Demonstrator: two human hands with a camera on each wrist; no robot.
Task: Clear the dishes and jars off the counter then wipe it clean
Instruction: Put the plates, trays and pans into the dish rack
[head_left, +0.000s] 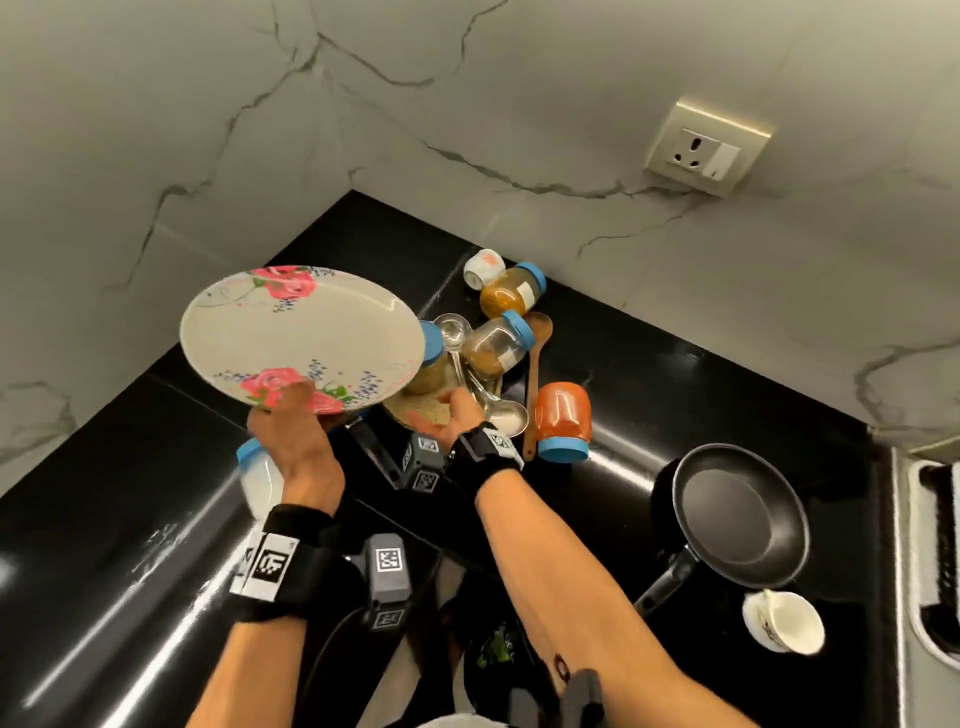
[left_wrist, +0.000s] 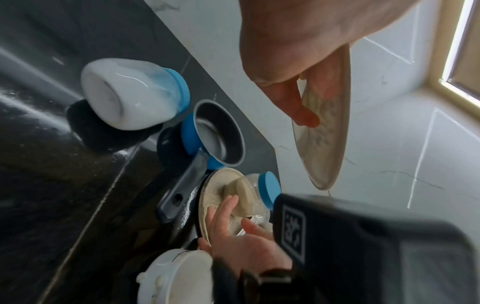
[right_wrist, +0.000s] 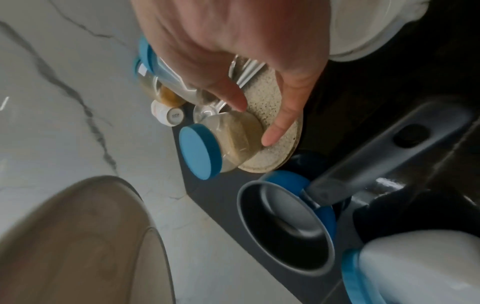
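My left hand (head_left: 288, 415) grips the near rim of a cream plate with pink roses (head_left: 301, 338) and holds it raised and tilted above the black counter (head_left: 130, 519). The left wrist view shows this plate (left_wrist: 327, 123) edge-on, with the thumb on its face. My right hand (head_left: 447, 415) reaches forward, fingers straight and spread, over a small speckled plate (right_wrist: 275, 156) on the counter. A blue-lidded jar of beige grain (right_wrist: 226, 142) lies on its side on that plate, and my right fingertips are at the jar's base. The right hand holds nothing.
Behind lie two amber jars (head_left: 511, 291), a white cup (head_left: 483, 267), steel ladles (head_left: 457, 332), a wooden spoon (head_left: 535, 364) and an upturned orange jar (head_left: 563, 415). A frying pan (head_left: 737, 512) and cup (head_left: 784, 621) sit right. A white jar (left_wrist: 130, 96) and small pan (left_wrist: 221, 131) lie left.
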